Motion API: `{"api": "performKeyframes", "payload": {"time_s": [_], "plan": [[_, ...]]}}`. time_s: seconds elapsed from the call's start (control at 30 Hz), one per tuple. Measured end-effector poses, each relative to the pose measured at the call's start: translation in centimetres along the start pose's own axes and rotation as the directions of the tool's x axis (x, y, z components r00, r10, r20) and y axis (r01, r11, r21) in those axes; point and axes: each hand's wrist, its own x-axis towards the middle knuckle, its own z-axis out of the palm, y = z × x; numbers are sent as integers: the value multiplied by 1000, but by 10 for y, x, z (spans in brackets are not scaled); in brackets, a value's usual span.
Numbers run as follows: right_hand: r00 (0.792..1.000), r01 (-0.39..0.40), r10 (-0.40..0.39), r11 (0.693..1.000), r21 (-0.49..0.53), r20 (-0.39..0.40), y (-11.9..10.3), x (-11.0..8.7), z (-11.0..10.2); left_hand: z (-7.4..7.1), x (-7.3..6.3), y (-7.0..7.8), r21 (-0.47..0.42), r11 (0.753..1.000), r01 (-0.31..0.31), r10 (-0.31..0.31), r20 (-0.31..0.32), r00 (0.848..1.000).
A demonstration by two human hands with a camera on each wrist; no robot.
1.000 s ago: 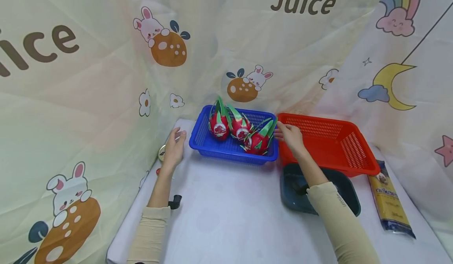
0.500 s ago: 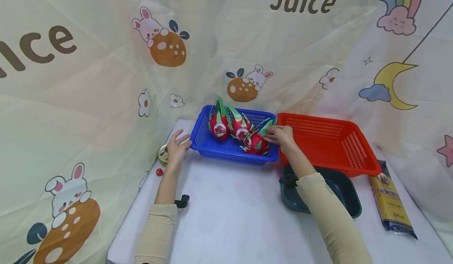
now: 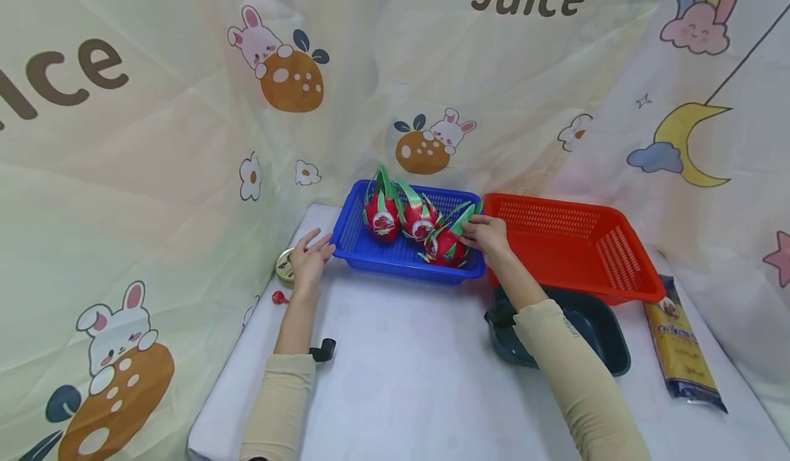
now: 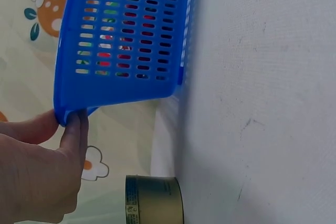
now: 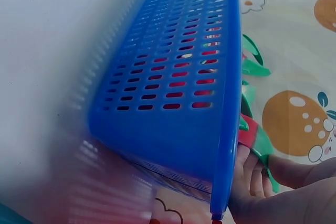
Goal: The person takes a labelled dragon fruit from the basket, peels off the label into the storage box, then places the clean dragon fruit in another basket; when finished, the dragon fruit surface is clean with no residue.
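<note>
Three red dragon fruits with green leaves lie in a blue basket [image 3: 395, 266] at the back of the table. My left hand [image 3: 310, 261] pinches the basket's left rim corner; in the left wrist view the thumb is on one side of the rim and fingers on the other. My right hand [image 3: 487, 237] reaches over the right rim and holds the rightmost dragon fruit [image 3: 446, 248] by its leafy end. In the right wrist view a green leaf [image 5: 264, 148] lies between thumb and fingers, and the basket wall hides most of the fruit.
A red basket [image 3: 555, 258] adjoins the blue one on the right, with a dark green tub [image 3: 595, 327] before it. A yellow packet [image 3: 679, 344] lies farther right. Left of my left hand are a round tin [image 3: 284, 267] and a small red object [image 3: 280, 298]. Printed cloth hangs behind.
My left hand has moved right and taken hold of the blue basket's rim. The right hand has moved left, from beside the basket onto the rightmost dragon fruit.
</note>
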Motion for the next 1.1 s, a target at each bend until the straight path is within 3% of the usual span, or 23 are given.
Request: {"api": "performKeyframes", "payload": {"time_s": [0.5,1.1], "plan": [[999,10,-14,994,111,35,-12,-8,-2,2,-1,0,-28,999,-24,24,14,1000],[994,73,-87,980,187,64,-43,-40,1,2,-4,-4,0,997,-71,71,-5,997]]}}
